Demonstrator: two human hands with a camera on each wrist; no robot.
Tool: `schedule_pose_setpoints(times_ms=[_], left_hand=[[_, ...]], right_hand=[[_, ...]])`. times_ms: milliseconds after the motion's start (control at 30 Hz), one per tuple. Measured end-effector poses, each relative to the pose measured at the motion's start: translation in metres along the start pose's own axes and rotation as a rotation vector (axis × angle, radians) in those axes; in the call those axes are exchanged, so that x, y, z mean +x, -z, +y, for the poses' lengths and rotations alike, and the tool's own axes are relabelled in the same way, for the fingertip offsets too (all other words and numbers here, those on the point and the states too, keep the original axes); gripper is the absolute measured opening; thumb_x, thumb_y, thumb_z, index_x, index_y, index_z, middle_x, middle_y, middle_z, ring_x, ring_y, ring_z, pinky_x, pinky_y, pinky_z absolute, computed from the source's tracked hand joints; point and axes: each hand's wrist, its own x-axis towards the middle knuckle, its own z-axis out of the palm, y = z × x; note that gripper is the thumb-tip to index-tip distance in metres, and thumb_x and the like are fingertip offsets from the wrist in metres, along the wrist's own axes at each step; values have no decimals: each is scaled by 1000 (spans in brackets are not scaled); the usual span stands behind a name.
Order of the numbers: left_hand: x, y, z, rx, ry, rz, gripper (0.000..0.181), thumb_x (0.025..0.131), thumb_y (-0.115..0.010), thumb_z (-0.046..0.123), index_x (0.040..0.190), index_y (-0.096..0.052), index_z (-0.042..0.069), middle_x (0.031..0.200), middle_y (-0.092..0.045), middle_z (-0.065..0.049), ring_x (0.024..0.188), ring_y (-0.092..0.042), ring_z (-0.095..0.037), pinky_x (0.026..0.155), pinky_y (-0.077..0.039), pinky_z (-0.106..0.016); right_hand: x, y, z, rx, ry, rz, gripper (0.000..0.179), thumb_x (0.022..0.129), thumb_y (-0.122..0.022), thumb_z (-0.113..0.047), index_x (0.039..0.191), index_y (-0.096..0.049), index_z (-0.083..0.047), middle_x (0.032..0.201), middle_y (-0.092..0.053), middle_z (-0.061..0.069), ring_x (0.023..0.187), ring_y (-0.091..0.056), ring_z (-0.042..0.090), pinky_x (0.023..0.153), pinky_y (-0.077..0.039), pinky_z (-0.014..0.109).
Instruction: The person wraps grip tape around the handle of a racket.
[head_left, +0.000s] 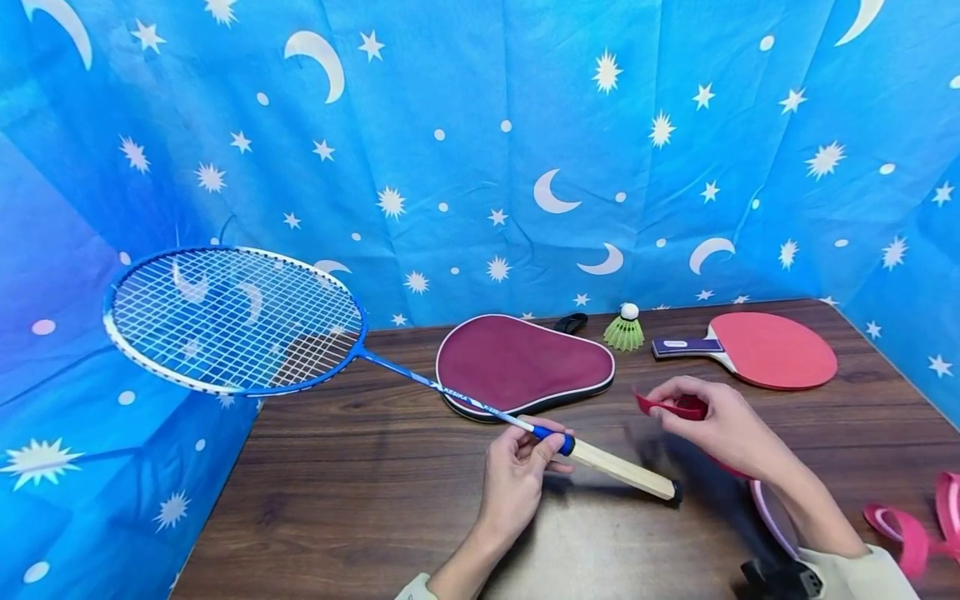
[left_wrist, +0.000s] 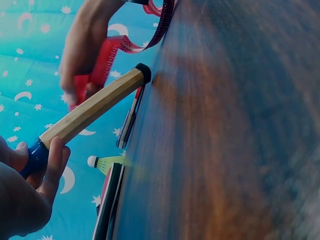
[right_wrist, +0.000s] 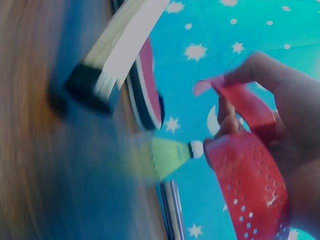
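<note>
Blue starry cloth (head_left: 465,167) backs brown table (head_left: 352,483); left fingers (head_left: 543,454) hold racket (left_wrist: 92,109), right (head_left: 686,386) pinch tape (right_wrist: 250,175).

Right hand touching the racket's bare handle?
Apart. The head view shows tabletop between the right hand and the racket's bare handle.

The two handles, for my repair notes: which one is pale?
The badminton racket's handle, extending beyond the left hand; the red paddle's handle is dark purple instead.
</note>
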Motion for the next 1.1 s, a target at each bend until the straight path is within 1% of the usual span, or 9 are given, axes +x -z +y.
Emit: schedule_pose_setpoints(times_ms=[133, 267, 400, 500, 567, 667, 767, 900, 1100], left_hand=[[1, 1, -1, 11, 18, 6, 13, 96, -59, 0, 105, -61, -9, 100, -68, -23, 84, -69, -29, 66, -59, -44], [1, 1, -1, 7, 34, 9, 14, 96, -60, 1, 105, -61, -10, 102, -66, -29, 85, -69, -30, 66, -59, -43], [1, 1, -1, 2, 35, 8, 15, 96, -60, 0, 105, -61, -10, 102, -64, -34, 85, -69, -31, 66, -58, -44], [1, 1, -1, -5, 20, 6, 14, 96, -59, -2, 106, -61, -11, 102, -64, -34, 84, -69, -31, 65, -58, -44], [1, 1, -1, -11, 7, 4, 13, 96, -58, -2, 106, -60, -10, 102, -64, -32, 85, -69, -32, 65, -58, -44], [1, 1, -1, -13, 4, 1, 14, 96, -58, -1, 106, -60, -10, 102, -65, -32, 86, -68, -33, 65, -58, -44], [1, 2, 0, -14, 7, 1, 14, 97, -58, -1, 106, -60, -11, 102, -65, -31, 87, -67, -40, 65, -58, -45], [1, 2, 0, -12, 10, 4, 13, 96, -58, -2, 106, -61, -10, 102, -66, -29, 87, -68, -38, 65, -58, -44], [1, 2, 0, -11, 22, 6, 13, 96, -58, -1, 106, -61, -10, 102, -67, -26, 88, -68, -32, 65, -58, -44]], right_hand=[[-1, -4, -10, 167, 79, -99, 13, 92, -70, -21, 104, -70, -18, 92, -68, 0, 78, -59, 21, 64, -51, 28], [-1, -7, -17, 270, 88, -203, 9, 93, -69, -21, 102, -71, -19, 91, -69, 0, 80, -60, 22, 67, -51, 31], [-2, -9, -21, 230, 115, -250, 12, 91, -72, -25, 103, -71, -23, 90, -71, -6, 91, -60, 18, 76, -48, 34], [-3, -9, -25, 126, 200, -227, 16, 89, -74, -28, 104, -72, -27, 94, -71, -14, 103, -60, 17, 95, -40, 45], [-2, -9, -27, 50, 256, -208, 16, 88, -75, -28, 104, -73, -30, 95, -70, -18, 106, -60, 17, 99, -37, 50], [-1, -10, -31, 15, 325, -221, 13, 90, -73, -25, 103, -72, -29, 97, -69, -17, 97, -62, 14, 91, -47, 44], [0, -14, -33, 81, 341, -284, 12, 94, -69, -21, 105, -69, -26, 95, -69, -12, 85, -62, 9, 75, -53, 31], [3, -21, -35, 160, 373, -312, 19, 96, -66, -15, 113, -68, -23, 100, -69, -9, 86, -63, 11, 77, -53, 30], [5, -29, -34, 159, 400, -269, 22, 95, -66, -13, 114, -69, -24, 102, -67, -10, 88, -60, 11, 74, -52, 28]])
